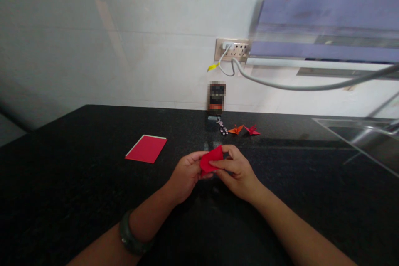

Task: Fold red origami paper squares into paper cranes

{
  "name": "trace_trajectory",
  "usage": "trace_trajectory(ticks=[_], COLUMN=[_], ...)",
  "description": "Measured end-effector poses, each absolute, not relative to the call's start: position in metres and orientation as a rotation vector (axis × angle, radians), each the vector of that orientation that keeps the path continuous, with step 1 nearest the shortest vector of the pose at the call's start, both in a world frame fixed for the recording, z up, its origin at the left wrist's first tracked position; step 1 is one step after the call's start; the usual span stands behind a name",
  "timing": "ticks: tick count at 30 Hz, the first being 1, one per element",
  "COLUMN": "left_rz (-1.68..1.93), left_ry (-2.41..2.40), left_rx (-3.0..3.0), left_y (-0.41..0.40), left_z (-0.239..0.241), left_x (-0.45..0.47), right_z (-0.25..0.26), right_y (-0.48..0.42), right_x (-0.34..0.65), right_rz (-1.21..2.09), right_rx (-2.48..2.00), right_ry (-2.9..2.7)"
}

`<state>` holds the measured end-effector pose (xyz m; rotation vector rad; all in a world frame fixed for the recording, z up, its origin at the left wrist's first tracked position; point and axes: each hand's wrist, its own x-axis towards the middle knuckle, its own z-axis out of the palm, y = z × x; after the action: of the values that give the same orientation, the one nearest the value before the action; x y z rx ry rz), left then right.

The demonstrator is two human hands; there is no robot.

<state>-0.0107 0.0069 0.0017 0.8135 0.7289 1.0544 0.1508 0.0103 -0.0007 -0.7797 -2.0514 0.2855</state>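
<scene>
A folded piece of red paper (pixel 212 159) is held up between both hands above the dark countertop. My left hand (pixel 187 175) grips its left side, with the thumb along the top and other fingers partly behind it. On the right side, my right hand (pixel 238 173) pinches the paper between its fingers, one fingertip lying across the front. A stack of square paper (pixel 146 149), red on top with a pale edge showing, lies to the left. Behind the hands sit an orange paper crane (pixel 236 129) and a red paper crane (pixel 252 130).
A phone-like object (pixel 216 98), blurred out, leans against the wall with a beaded strap (pixel 222 126) before it. A grey cable (pixel 280 87) hangs from near the wall socket (pixel 233 50). At right is a metal sink (pixel 368 137). The black countertop (pixel 77 183) reaches the tiled wall.
</scene>
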Motion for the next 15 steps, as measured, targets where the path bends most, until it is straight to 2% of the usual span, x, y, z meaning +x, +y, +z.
trace_trajectory(ticks=[15], left_rz=[1.029], left_ry=[0.691], left_rx=[0.639], left_y=[0.0066], left_z=[0.0043], left_x=[-0.0119], right_z=[0.0073], right_y=[0.0036], right_x=[0.149], right_rz=[0.377], right_rx=[-0.828], right_ry=[-2.061])
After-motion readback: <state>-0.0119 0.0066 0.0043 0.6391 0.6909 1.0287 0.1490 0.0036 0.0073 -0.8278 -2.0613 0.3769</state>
